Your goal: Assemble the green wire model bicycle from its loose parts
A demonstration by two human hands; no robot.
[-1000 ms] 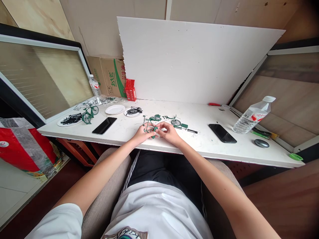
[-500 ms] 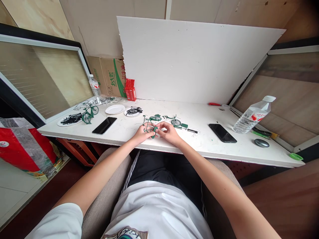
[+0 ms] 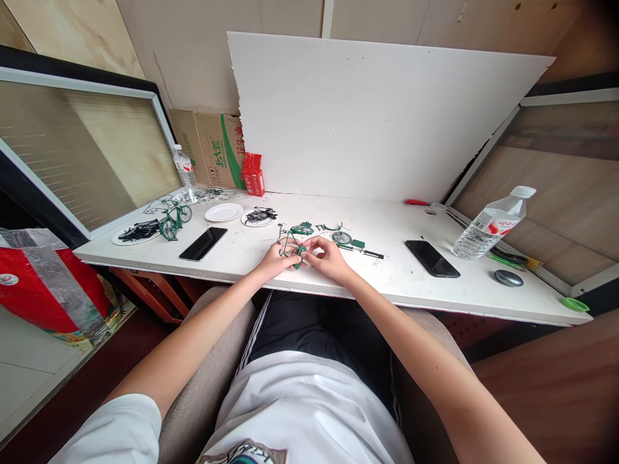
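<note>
Near the table's front edge, a green model bicycle frame [image 3: 289, 240] is held between both hands. My left hand [image 3: 275, 263] grips it from the left, thumb and fingers closed on it. On the right, the fingers of my right hand [image 3: 327, 259] are pinched at a small round green part [image 3: 302, 251] of the same model. The fingertips hide how this part joins the frame. Just beyond my hands lie a green wheel [image 3: 304, 229], a dark spoked wheel [image 3: 342, 238], a small green rack-like piece [image 3: 358, 244] and a thin black strip [image 3: 373, 254].
A finished-looking green model bicycle [image 3: 174, 220] stands at left by a plate of black parts [image 3: 126, 240]. Nearby are a phone [image 3: 203, 243], a white plate [image 3: 223, 212] and a second plate with black parts [image 3: 249, 223]. At right are another phone [image 3: 432, 258] and a water bottle [image 3: 493, 222].
My right fingers have shifted very slightly at the round green part. Everything else looks unmoved.
</note>
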